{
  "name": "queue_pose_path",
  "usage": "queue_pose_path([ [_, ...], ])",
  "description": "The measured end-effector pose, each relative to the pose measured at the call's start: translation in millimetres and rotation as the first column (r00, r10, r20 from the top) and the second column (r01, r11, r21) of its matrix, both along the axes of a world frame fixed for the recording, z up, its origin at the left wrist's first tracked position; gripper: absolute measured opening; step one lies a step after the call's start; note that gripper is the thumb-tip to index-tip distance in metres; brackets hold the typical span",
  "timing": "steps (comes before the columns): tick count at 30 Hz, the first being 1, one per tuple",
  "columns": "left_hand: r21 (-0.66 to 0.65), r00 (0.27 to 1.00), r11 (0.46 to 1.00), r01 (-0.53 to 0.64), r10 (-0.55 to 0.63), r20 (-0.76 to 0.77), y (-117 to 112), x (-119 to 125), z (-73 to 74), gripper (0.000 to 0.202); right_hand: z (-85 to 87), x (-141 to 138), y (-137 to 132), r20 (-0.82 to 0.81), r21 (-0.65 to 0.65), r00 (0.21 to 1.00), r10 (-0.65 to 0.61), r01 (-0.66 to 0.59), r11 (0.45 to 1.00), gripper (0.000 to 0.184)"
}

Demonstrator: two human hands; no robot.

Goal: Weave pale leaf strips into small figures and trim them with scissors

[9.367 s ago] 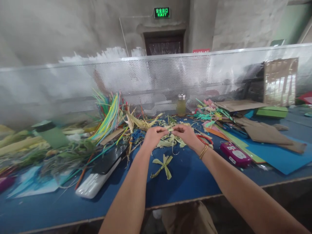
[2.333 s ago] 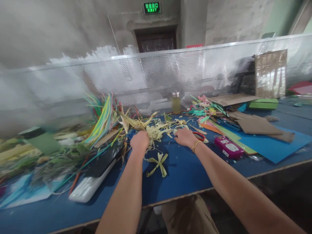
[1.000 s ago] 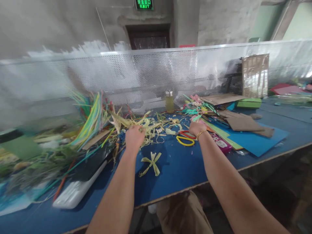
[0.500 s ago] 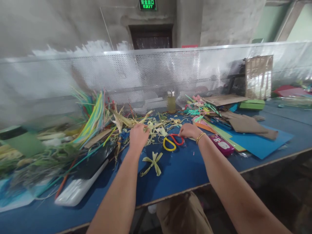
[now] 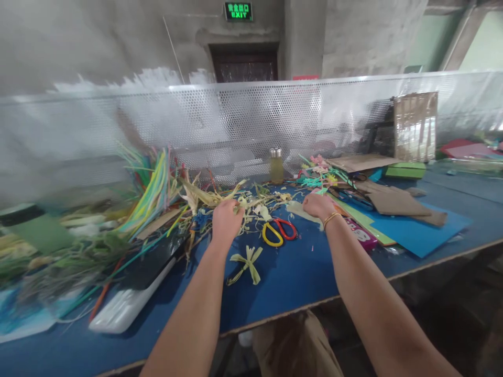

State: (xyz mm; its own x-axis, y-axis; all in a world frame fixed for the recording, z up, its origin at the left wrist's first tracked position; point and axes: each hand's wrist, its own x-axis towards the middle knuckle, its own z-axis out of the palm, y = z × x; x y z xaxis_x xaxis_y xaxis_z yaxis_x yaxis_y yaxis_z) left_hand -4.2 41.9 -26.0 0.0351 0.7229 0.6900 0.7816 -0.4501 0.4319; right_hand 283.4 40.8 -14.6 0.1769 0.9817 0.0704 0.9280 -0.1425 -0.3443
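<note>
My left hand [image 5: 228, 220] is closed in a pinch at the near side of the husk pile, with a bit of pale corn husk at its fingertips. To the right, my right hand [image 5: 319, 206], a gold bracelet at its wrist, pinches a pale, blurred strip of corn husk [image 5: 297, 210]. Between the hands lie scissors with one yellow and one red handle [image 5: 272, 239]; their blades are hidden under husk scraps. Nearer to me rests a tied, cross-shaped husk piece [image 5: 249, 263] on the blue table [image 5: 291, 283].
Loose husks [image 5: 204, 195] spread across the table's middle. At left are colourful thin strips [image 5: 155, 183], a black-and-white flat object [image 5: 129, 301] and dried greenery [image 5: 90, 254]. Cardboard [image 5: 396, 199], blue sheets [image 5: 424, 230] and a magenta case [image 5: 363, 238] lie right. A bottle [image 5: 276, 166] stands behind.
My right hand has moved from beside the red scissor handle to the right and slightly away, and a pale husk strip now shows in it. My left hand has barely shifted.
</note>
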Motion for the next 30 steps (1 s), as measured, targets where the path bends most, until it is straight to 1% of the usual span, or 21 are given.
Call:
queue_pose_path([
  [1,0.024,0.999,1.000,0.008,-0.009,0.034,-0.9,1.4,0.5,0.017,1.2,-1.4,0.4,-0.085,0.063,0.996,0.040,-0.035,0.997,0.019],
  [2,0.048,0.997,0.999,0.021,-0.025,0.073,-2.2,3.1,1.3,0.022,2.2,-4.0,0.7,-0.203,0.133,0.974,0.100,-0.074,0.988,0.016],
  [3,0.071,0.992,0.997,0.039,-0.047,0.116,-3.6,5.2,2.1,0.030,2.7,-8.1,0.8,-0.333,0.197,0.928,0.170,-0.108,0.974,0.015],
  [4,0.090,0.984,0.994,0.061,-0.075,0.162,-5.1,7.8,2.8,0.039,2.8,-13.6,0.8,-0.476,0.258,0.845,0.243,-0.131,0.957,0.015],
  [6,0.098,0.956,0.987,0.124,-0.146,0.255,-7.7,13.8,3.5,0.053,1.2,-28.5,-0.3,-0.707,0.340,0.615,0.349,-0.137,0.930,0.019],
  [7,0.076,0.937,0.982,0.172,-0.187,0.297,-8.6,17.2,3.2,0.056,-0.1,-37.1,-1.4,-0.772,0.361,0.514,0.373,-0.128,0.924,0.022],
  [8,0.035,0.911,0.972,0.234,-0.232,0.340,-9.2,20.6,2.5,0.055,-1.7,-46.1,-2.8,-0.812,0.365,0.440,0.382,-0.127,0.922,0.025],
  [9,-0.028,0.879,0.950,0.311,-0.276,0.388,-9.6,24.2,1.4,0.051,-3.4,-54.9,-4.6,-0.840,0.363,0.381,0.387,-0.136,0.922,0.028],
  [10,-0.103,0.843,0.913,0.395,-0.316,0.436,-9.9,27.6,0.0,0.047,-5.0,-63.2,-6.5,-0.859,0.362,0.328,0.392,-0.152,0.920,0.030],
  [12,-0.223,0.776,0.819,0.528,-0.360,0.517,-10.8,33.6,-3.0,0.040,-7.6,-77.3,-10.6,-0.882,0.360,0.249,0.399,-0.189,0.913,0.032],
  [13,-0.252,0.748,0.778,0.575,-0.375,0.548,-11.4,35.9,-4.2,0.038,-8.4,-82.7,-12.5,-0.890,0.355,0.222,0.399,-0.211,0.910,0.032],
  [15,-0.261,0.693,0.724,0.638,-0.394,0.603,-12.9,38.2,-5.3,0.036,-9.1,-89.8,-15.4,-0.903,0.341,0.185,0.387,-0.238,0.909,0.033],
  [16,-0.249,0.666,0.713,0.656,-0.391,0.635,-13.5,38.2,-5.2,0.036,-9.0,-91.6,-16.4,-0.910,0.333,0.173,0.377,-0.237,0.913,0.033],
  [17,-0.239,0.644,0.711,0.661,-0.375,0.667,-14.0,37.5,-4.6,0.035,-8.8,-92.3,-17.0,-0.916,0.326,0.166,0.366,-0.227,0.918,0.033],
  [19,-0.230,0.617,0.726,0.648,-0.325,0.717,-14.3,34.4,-2.6,0.030,-7.9,-91.7,-17.5,-0.919,0.317,0.174,0.355,-0.212,0.924,0.034],
  [21,-0.224,0.611,0.744,0.629,-0.295,0.735,-14.1,30.7,0.0,0.028,-6.9,-90.1,-17.6,-0.913,0.311,0.202,0.355,-0.219,0.925,0.032],
  [24,-0.234,0.615,0.741,0.629,-0.291,0.733,-13.6,27.0,2.8,0.028,-5.5,-88.8,-18.0,-0.903,0.314,0.229,0.364,-0.227,0.922,0.027],
  [27,-0.249,0.618,0.743,0.621,-0.269,0.739,-12.1,25.7,3.0,0.027,-4.7,-88.4,-18.2,-0.903,0.315,0.234,0.362,-0.215,0.925,0.020],
  [30,-0.257,0.641,0.752,0.607,-0.272,0.718,-9.3,25.2,1.4,0.023,-4.8,-87.8,-17.4,-0.907,0.310,0.227,0.355,-0.212,0.927,0.017],
])
